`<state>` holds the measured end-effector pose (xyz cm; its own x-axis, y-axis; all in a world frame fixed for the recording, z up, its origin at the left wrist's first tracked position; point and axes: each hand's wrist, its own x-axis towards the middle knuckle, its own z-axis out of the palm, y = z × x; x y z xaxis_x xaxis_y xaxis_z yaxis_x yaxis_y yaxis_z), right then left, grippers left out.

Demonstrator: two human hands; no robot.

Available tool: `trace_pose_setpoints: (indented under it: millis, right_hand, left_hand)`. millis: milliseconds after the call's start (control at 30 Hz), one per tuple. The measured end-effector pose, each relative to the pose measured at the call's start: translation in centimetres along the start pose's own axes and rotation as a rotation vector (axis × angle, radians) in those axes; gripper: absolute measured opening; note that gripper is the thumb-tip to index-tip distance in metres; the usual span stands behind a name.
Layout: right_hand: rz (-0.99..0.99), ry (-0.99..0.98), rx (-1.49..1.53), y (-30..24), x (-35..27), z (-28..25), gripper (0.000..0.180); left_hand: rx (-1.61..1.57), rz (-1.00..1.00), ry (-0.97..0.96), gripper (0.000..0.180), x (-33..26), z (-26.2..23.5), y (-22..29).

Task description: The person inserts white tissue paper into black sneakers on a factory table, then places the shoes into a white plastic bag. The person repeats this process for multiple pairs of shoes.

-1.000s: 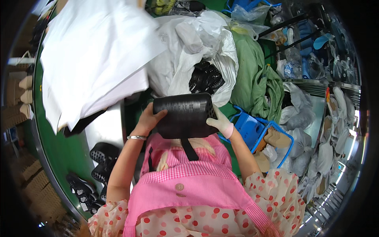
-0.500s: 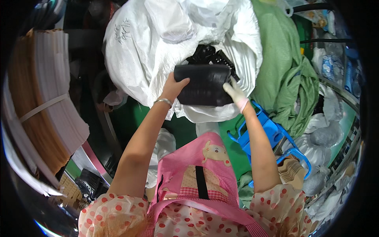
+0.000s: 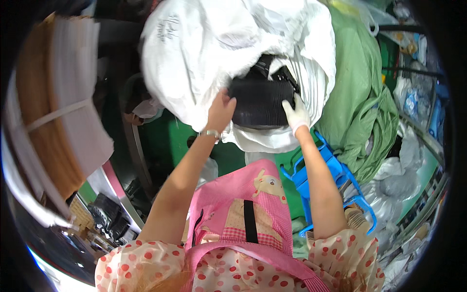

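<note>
A black, finely ribbed rectangular bundle (image 3: 260,104) is held by its two ends at the mouth of a white woven sack (image 3: 194,68). What kind of thing it is I cannot make out. My left hand (image 3: 222,109), bare with a silver band at the wrist, closes on its left end. At the right end, my right hand (image 3: 297,113) in a white glove grips with the thumb on the near face; some fingers are hidden behind. Behind the bundle, more shiny black pieces (image 3: 283,77) show inside the sack.
Right of the sack lies a green woven sack (image 3: 352,87). A blue plastic stool (image 3: 335,173) stands below it, beside my right forearm. To the left rises a strapped stack of white and brown sheets (image 3: 73,112). Clear plastic bags (image 3: 396,185) crowd the far right.
The black bundle has tilted and now sits against the sack's opening, both hands still on its ends. The whole view has shifted slightly, moving the sack rightward in the picture.
</note>
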<state>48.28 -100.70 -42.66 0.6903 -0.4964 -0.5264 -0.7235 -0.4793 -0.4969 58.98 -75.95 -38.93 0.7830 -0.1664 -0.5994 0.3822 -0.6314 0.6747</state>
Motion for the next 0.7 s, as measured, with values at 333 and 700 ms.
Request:
trace_pose_setpoints:
  millis: [333,700]
  right_hand:
    - [-0.34,-0.376,-0.134,-11.0,-13.7,-3.2,0.054]
    - [-1.231,-0.802,-0.09,-41.2,-40.0,8.9,0.058]
  left_hand:
    - [0.014,-0.098,-0.154,0.031,-26.8,-14.4,-3.2]
    - [0.069,-0.134,1.108,0.017,-48.5,-34.4,-9.1]
